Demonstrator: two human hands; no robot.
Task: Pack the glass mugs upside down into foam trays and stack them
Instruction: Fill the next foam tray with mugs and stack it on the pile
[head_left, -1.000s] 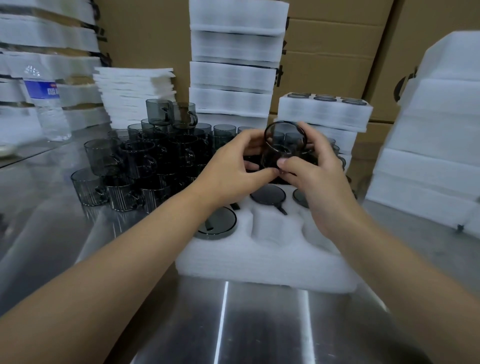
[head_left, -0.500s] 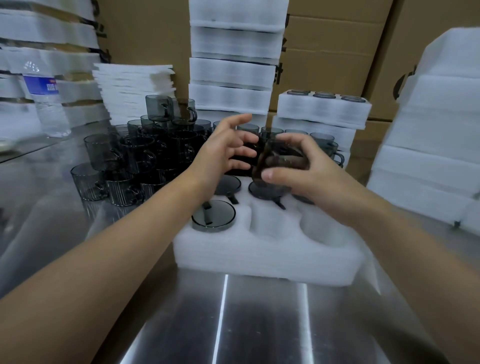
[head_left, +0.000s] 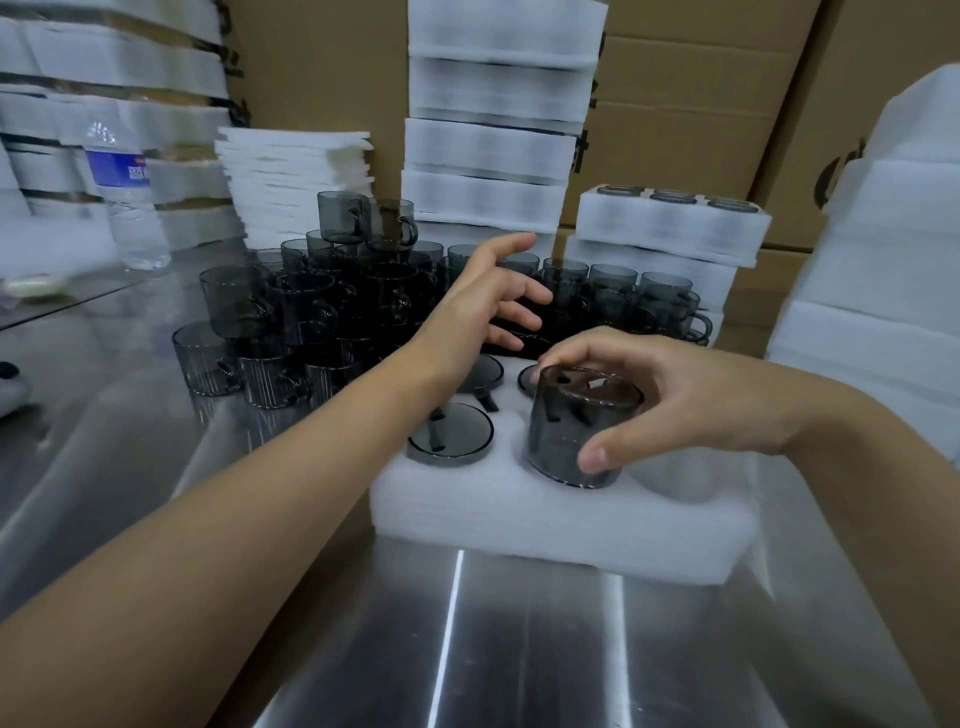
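- Presently the step in hand is seating a mug. The right hand (head_left: 649, 410) grips an inverted smoke-grey glass mug (head_left: 576, 431), with the thumb on the near wall and the fingers (head_left: 571, 356) curled over the upturned base.
- The mug stands rim-down at the mouth of the near-middle pocket of the white foam tray (head_left: 519, 525). Most of its body stands proud of the foam, and how deep it sits cannot be told.
- The left hand (head_left: 483, 306) holds nothing. Its fingers (head_left: 511, 247) are spread and relaxed, and they reach toward the heap of loose grey glass mugs (head_left: 311, 312) at far left.
- In the near-left pocket a seated mug (head_left: 449, 434) shows only its flat round base. Far pockets appear filled likewise, and the near-right pocket (head_left: 670, 475) is empty.
- By my judgement, the next move is a straight downward press with the handle lined up to its notch. A fresh mug from the heap then goes to the near-right pocket.
- The foam is soft, layered and matt, and likely to yield under pressure.
- The glass is smooth, translucent and cylindrical, and some mugs are ribbed.
- The brushed steel bench (head_left: 467, 649) is reflective and probably slippery.
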